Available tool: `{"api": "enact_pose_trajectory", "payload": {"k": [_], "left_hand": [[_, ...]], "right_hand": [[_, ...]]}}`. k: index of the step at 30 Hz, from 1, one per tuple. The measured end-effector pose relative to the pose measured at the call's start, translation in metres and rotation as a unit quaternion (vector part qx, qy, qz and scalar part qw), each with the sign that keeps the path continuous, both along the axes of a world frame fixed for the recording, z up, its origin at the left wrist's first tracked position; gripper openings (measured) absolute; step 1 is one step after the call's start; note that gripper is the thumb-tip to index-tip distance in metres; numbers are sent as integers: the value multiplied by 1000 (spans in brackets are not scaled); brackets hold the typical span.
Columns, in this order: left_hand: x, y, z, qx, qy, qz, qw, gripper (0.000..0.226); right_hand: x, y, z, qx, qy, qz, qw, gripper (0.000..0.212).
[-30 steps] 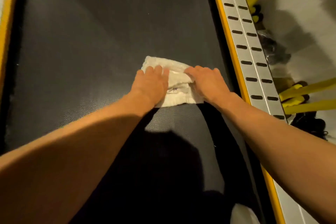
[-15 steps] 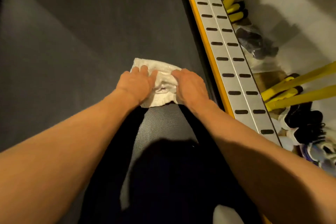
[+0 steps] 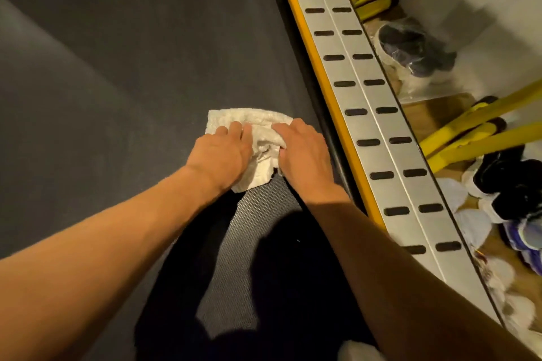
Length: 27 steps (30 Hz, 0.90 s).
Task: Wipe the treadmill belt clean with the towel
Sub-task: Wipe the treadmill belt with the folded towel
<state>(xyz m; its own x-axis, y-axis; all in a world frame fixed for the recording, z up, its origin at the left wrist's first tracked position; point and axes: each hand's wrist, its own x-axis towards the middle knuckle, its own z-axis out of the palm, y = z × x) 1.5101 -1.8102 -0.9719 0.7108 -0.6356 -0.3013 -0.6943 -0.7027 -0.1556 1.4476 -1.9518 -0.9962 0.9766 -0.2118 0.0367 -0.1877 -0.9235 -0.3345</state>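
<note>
Wipe under way: I log left hand (image 3: 221, 152), right hand (image 3: 302, 149) pressed flat on towel (image 3: 252, 117) at right edge of belt (image 3: 146, 67) (most, I judge, remains).

Two bare forearms (image 3: 111, 243)

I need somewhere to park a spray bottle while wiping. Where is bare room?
The belt is bare left of and beyond the towel, pressed by the left hand and right hand near the belt's right edge. The slotted side rail is bare too. Past it, the floor is crowded with yellow bars and shoes.
</note>
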Motion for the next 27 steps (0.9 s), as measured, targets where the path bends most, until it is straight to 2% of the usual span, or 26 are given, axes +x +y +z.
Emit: {"api": "enact_pose_trajectory", "payload": {"k": [2,6,11,15,20,23,25,27], "left_hand": [[-13,2,-2,-15,-22,-38,999,55],[-20,-13,-3,-36,-3,-112,993,48],[-21,-11,-7,-50,-32,-53,997,50],[-38,6,-3,-52,-17,-100,993,62],[-33,20,0,-42,-23,-69,996,62],[-32,53,7,-46,7,-27,999,62],[-41,82,8,-88,14,-36,995,64],[-61,98,8,-108,37,-47,992,68]], "right_hand": [[-14,-18,0,15,4,9,1000,42],[-11,-39,2,14,6,-32,999,42],[-15,-13,6,20,-3,-51,999,35],[-54,-22,8,50,17,-15,999,37],[-36,-13,10,16,52,-25,998,40],[-45,21,9,31,54,40,997,39],[-65,35,4,54,36,82,994,37],[-78,34,0,65,41,84,994,31]]}}
